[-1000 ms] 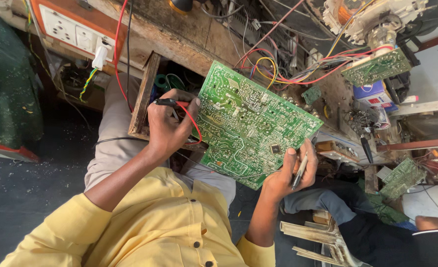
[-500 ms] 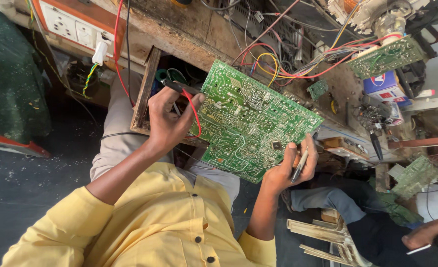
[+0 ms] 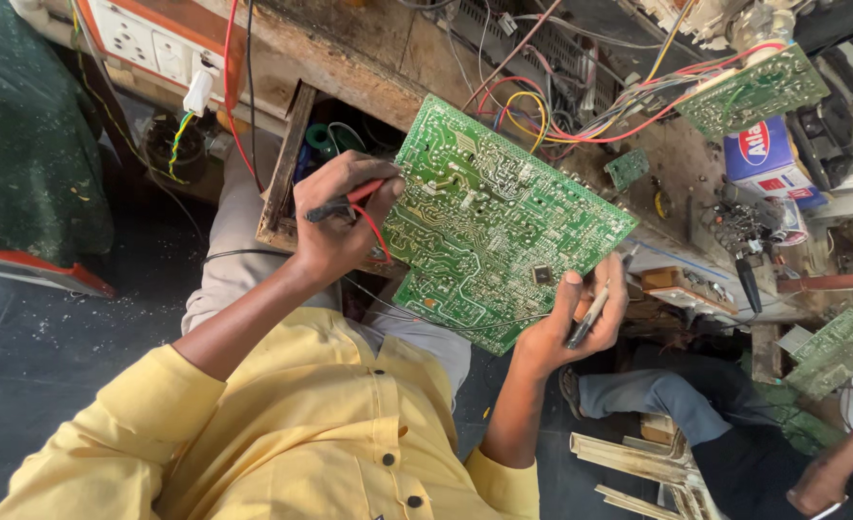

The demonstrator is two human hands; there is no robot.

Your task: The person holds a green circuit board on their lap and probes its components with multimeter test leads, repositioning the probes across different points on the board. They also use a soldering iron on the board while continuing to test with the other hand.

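Circuit board point(image 3: 494, 217) left edge hidden behind left hand point(image 3: 335, 217); black probe point(image 3: 588, 318) tip buried in right hand point(image 3: 571, 323); co-worker's hand point(image 3: 831, 477) cut off at right edge.

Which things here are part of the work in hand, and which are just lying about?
In hand:
large green circuit board, held between both hands
red probe in left hand
black probe in right hand

Lying about:
second green board on the bench
small green board
socket panel
blue and red box
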